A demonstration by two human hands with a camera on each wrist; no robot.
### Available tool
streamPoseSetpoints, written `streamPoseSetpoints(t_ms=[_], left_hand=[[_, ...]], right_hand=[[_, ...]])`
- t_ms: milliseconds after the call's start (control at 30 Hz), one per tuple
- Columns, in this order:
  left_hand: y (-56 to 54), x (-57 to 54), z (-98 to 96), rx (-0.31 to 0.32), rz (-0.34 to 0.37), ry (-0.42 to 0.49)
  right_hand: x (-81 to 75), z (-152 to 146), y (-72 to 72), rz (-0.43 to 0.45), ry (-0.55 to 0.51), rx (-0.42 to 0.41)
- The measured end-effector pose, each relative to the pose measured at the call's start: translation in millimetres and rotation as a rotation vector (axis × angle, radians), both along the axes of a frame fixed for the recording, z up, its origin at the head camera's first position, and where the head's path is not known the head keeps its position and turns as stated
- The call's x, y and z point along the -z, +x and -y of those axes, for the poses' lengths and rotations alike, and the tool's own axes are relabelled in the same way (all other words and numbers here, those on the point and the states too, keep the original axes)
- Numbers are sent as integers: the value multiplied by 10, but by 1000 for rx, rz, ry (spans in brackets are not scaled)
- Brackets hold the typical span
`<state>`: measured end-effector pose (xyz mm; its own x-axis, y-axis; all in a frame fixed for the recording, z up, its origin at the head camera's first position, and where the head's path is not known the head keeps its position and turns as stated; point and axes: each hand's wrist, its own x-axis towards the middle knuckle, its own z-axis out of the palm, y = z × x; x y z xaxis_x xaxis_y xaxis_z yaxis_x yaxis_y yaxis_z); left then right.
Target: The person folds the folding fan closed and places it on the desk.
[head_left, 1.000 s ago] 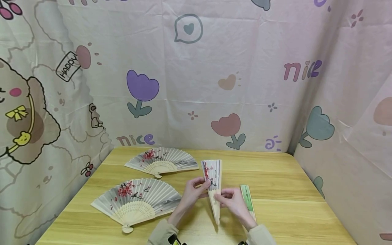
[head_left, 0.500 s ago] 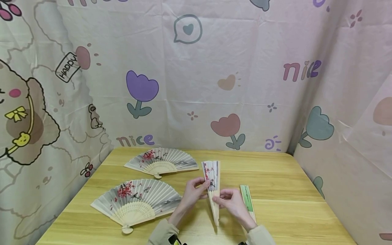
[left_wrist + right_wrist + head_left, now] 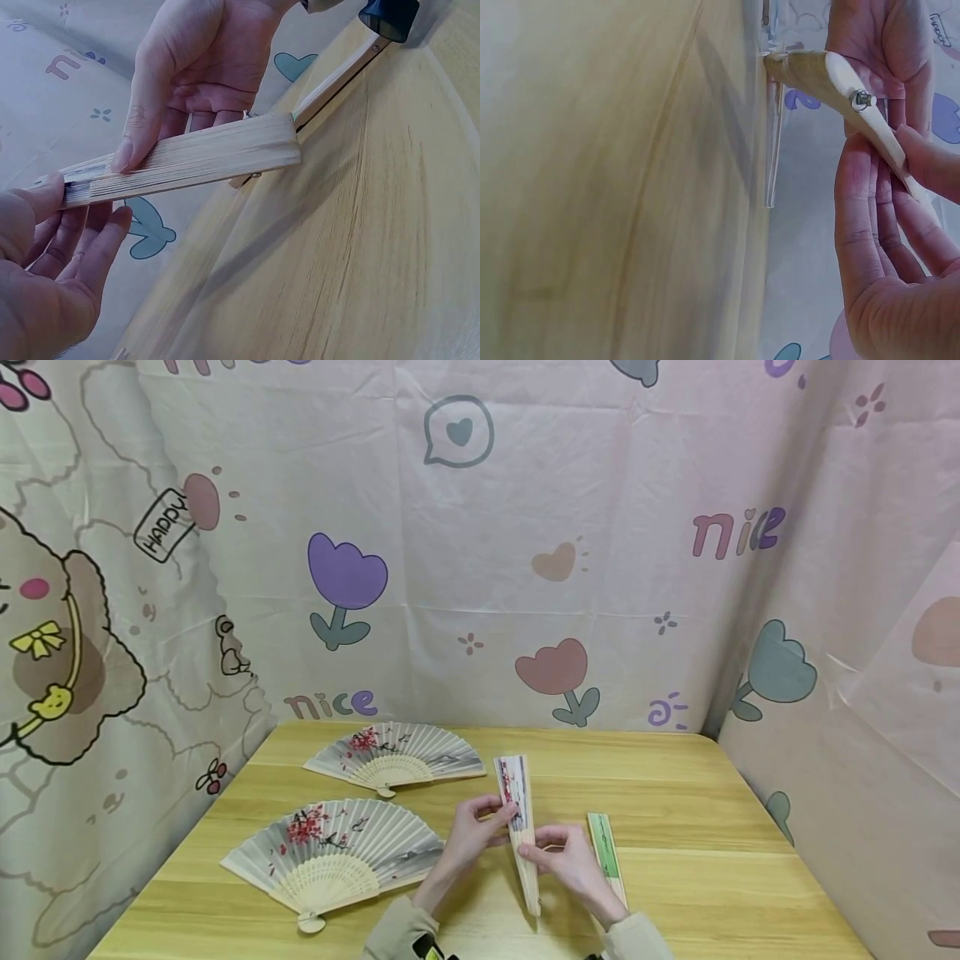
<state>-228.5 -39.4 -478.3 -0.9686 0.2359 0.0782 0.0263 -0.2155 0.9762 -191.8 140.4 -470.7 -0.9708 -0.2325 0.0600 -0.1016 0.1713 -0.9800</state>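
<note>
A nearly folded hand fan (image 3: 528,881) with white cloth, red blossoms and pale wooden ribs stands tilted above the table in the head view. My left hand (image 3: 478,828) pinches its cloth part between thumb and fingers. Lower down, my right hand (image 3: 567,858) grips the ribs, thumb on the near face. The ribs (image 3: 202,157) lie stacked close together in the left wrist view, between both hands. From the right wrist view I see the metal pivot pin (image 3: 862,99) at the fan's rounded end, and the right fingers curled along the side.
Two spread fans with blossom prints lie on the left of the wooden table (image 3: 690,827): a near fan (image 3: 333,852) and a far fan (image 3: 397,758). Just right of my right hand lies a folded green fan (image 3: 606,847). A printed curtain (image 3: 465,568) hangs behind the table.
The held fan has narrowed from a partly spread wedge to a slim stack as its ribs came together. Both hands stay almost in place, the right slightly further left and lower.
</note>
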Motion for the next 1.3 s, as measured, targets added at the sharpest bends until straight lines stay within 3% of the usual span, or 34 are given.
streamPoseSetpoints(t_ms=[100, 300, 400, 867, 1300], left_hand=[[-4, 0, -5, -9, -5, 1], [-16, -6, -20, -75, -48, -97], [-23, -22, -24, -84, -46, -93], [-36, -38, 1, -15, 32, 15], [-35, -26, 32, 36, 33, 62]], right_hand=[[3, 1, 1, -2, 1, 4], [8, -3, 2, -20, 20, 11], [7, -10, 5, -25, 28, 3], [-19, -25, 43, 23, 25, -75], [1, -58, 61, 44, 58, -99]])
